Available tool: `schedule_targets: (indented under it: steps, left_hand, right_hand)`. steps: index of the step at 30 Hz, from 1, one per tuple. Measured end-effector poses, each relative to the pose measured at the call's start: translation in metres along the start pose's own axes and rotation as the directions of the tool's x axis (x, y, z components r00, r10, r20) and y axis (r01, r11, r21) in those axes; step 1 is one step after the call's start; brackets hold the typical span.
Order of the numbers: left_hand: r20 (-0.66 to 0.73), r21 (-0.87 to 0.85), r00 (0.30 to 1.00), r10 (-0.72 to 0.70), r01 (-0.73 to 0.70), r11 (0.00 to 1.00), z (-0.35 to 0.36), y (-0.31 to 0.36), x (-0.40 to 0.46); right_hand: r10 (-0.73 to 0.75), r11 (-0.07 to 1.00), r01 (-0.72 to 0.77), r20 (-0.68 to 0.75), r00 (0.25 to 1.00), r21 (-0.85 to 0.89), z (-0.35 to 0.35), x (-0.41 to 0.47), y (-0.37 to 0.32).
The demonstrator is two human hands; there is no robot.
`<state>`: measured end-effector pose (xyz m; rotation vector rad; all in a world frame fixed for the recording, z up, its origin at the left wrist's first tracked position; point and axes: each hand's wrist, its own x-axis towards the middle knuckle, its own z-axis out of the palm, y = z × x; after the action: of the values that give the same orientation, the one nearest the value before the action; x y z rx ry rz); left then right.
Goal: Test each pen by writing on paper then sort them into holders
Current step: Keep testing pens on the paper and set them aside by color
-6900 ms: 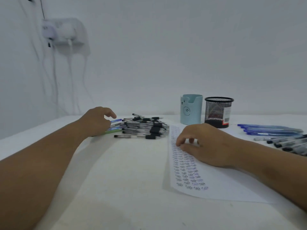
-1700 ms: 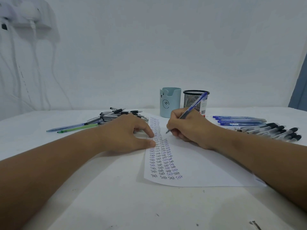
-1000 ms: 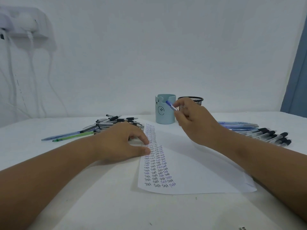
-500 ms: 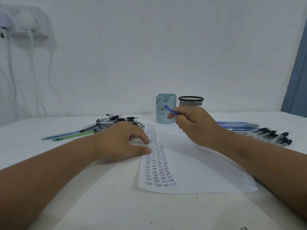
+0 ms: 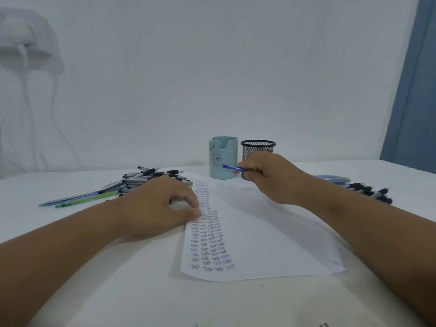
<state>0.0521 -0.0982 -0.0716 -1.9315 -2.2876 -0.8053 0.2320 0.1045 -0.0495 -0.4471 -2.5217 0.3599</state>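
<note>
Mesh holder partly behind right hand

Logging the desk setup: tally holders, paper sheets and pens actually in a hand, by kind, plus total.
Teal holder: 1
Black mesh holder: 1
Paper sheet: 1
Blue pen held in the right hand: 1
Total: 4
The loose pens lying on the table overlap too much to count; the left hand holds no pen.

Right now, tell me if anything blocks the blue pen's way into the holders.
Nothing visible does. The right hand holds the blue pen just in front of the pale green holder and the black mesh holder, both open-topped. The left hand rests on the paper, well clear.
</note>
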Motion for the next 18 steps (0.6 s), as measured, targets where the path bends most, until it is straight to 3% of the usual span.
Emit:
schedule_targets:
  steps: [3, 7, 11, 18]
  left_hand:
    - [-0.080, -0.037, 0.997, 0.012, -0.015, 0.999, 0.002, -0.001, -0.001]
    - [-0.042, -0.020, 0.999, 0.027, -0.028, 0.999, 0.002, -0.003, 0.001]
    - [-0.040, 0.006, 0.998, 0.051, -0.050, 0.999, 0.001, -0.005, 0.000]
    - [-0.077, -0.029, 0.996, 0.036, -0.039, 0.999, 0.003, 0.002, -0.004]
  right_hand:
    - [0.099, 0.995, -0.100, -0.055, 0.994, -0.015, -0.027, 0.001, 0.029]
    - [0.223, 0.958, -0.244, -0.143, 0.964, -0.153, -0.064, -0.006, 0.072]
    - [0.336, 0.899, -0.351, -0.100, 0.937, -0.262, -0.069, -0.014, 0.098]
    - [0.397, 0.868, -0.393, -0.051, 0.917, -0.303, -0.054, -0.009, 0.113]
